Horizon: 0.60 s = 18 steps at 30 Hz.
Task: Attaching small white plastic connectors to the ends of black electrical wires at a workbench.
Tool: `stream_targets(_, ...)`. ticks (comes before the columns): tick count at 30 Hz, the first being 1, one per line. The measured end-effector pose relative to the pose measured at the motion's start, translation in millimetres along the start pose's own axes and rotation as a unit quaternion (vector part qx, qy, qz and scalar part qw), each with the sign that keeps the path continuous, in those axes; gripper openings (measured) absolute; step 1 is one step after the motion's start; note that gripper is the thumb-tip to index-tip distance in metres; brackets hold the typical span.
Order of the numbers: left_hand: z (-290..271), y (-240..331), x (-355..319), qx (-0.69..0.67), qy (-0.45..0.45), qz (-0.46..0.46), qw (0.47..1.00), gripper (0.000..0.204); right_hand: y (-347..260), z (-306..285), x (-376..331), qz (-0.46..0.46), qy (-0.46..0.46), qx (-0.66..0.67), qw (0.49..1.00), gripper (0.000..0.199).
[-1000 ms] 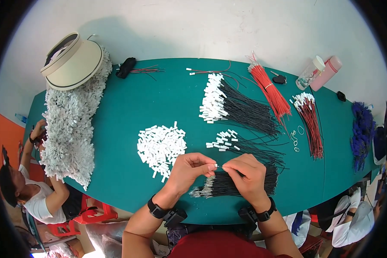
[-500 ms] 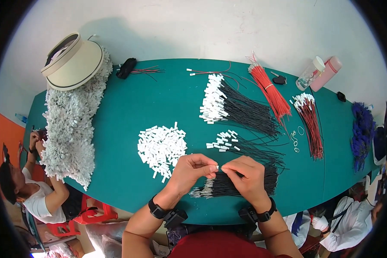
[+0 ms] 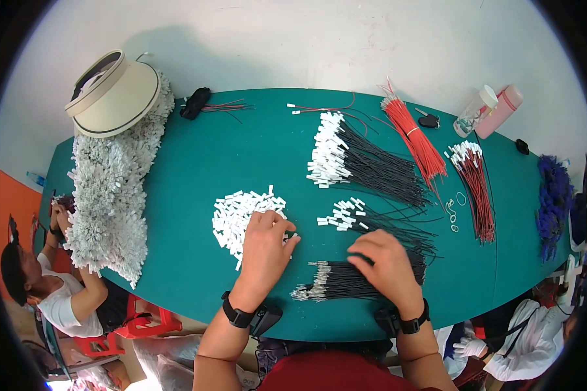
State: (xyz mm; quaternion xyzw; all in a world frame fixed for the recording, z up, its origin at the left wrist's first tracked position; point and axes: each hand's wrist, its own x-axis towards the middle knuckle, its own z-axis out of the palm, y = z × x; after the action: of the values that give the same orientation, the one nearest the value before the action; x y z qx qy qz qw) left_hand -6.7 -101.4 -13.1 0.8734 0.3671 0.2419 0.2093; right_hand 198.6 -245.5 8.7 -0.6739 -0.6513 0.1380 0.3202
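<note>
My left hand [image 3: 265,249] rests over the right side of a heap of small white plastic connector housings [image 3: 235,218]. Its fingers bend down among the pieces, and the thumb stands apart from them. Above a row of black wires with bare metal terminals [image 3: 339,280] hovers my right hand [image 3: 383,264], fingers curved and thumb apart, with nothing visible between them. Just beyond it lie several black wires with white housings on their ends [image 3: 343,215]. A larger stack of black wires with white housings [image 3: 329,153] is farther back.
At the back right are a red wire bundle [image 3: 414,140], dark red wires with white ends [image 3: 473,189], keys [image 3: 428,120], a clear bottle [image 3: 475,112] and a pink bottle [image 3: 500,111]. A cream visor [image 3: 114,98] tops a white wire-end pile [image 3: 107,202]. Another person [image 3: 59,280] sits left.
My hands have separated. The left went from the small white housing at the middle to the heap on the left; the right drew slightly right, over the black wires.
</note>
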Motion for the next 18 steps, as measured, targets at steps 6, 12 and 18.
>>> stream_targets(6,5.0,-0.6,-1.5,0.043,-0.007,0.025,0.999,0.015,-2.7,18.0,-3.3,-0.018,-0.084,0.001,0.996,0.011)
stream_targets(12,-3.0,9.6,1.8,-0.202,-0.071,-0.108,0.971,0.009,0.0,15.6,-1.5,-0.034,-0.087,0.005,0.996,0.008)
stream_targets(18,-2.5,12.7,-2.8,-0.426,-0.091,-0.148,0.888,0.011,-2.5,6.7,-1.5,0.024,-0.024,0.183,0.983,0.003)
